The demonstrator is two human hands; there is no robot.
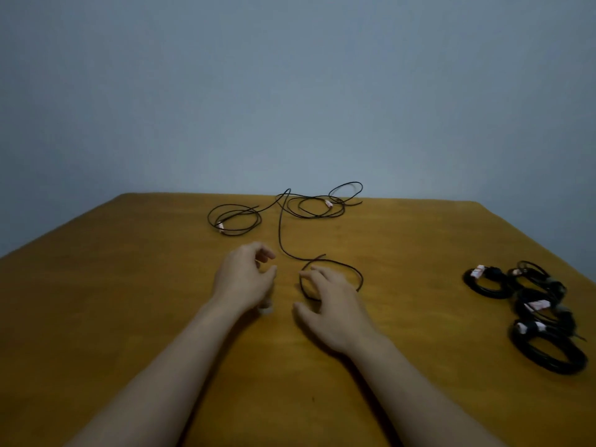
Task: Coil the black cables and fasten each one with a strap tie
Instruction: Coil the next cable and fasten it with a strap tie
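cable stretching straight away across bench, near loop under spread right hand; left hand loosely curled, empty.

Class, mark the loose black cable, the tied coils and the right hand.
loose black cable (279, 233), head view, on its long straight run.
tied coils (536, 306), head view, on the middle coil's strap.
right hand (335, 312), head view, on its back.

The table looks like wood: orange-brown, smooth, with a dull satin finish. The loose cable has a thin black jacket, plastic or rubber by its look, and matt. The coiled cables show a slight gloss. Their ties look pale and matt. The wall is flat matt paint.
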